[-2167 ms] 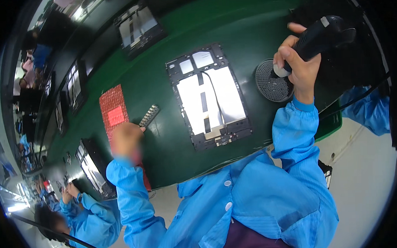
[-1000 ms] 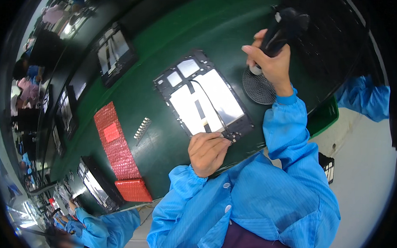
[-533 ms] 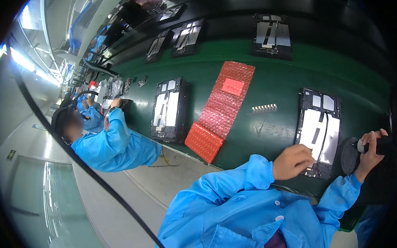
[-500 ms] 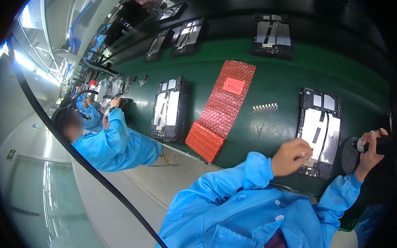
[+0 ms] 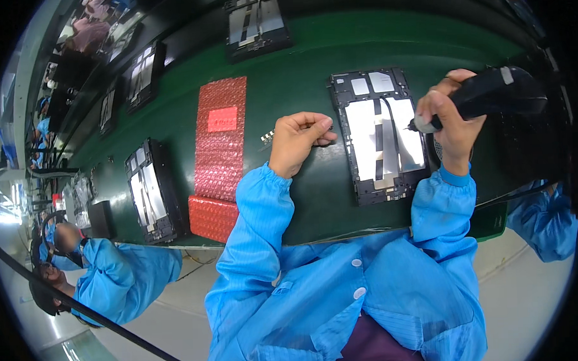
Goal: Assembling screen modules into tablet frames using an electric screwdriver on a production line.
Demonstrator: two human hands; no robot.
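1. At the far left of the green bench (image 5: 297, 59) a co-worker in a blue coat (image 5: 123, 275) sits by another opened tablet frame (image 5: 150, 192); a strip of red bubble wrap (image 5: 219, 151) lies between that frame and the person's own work
2. The left hand (image 5: 297, 142) rests knuckles-up on the bench, fingers curled into a loose fist beside a small strip of screws (image 5: 268, 136); whether it pinches anything cannot be told
3. The open tablet chassis (image 5: 380, 134) lies flat just right of that hand, its long axis running away from the person, the camera end pointing to the far side
4. The right hand (image 5: 449, 121) is wrapped tight around a black electric screwdriver (image 5: 490, 94), tip aimed left at the chassis's right edge
5. Judged from this, fastening is midway: the back cover is not on, and which screws are seated is too small to see
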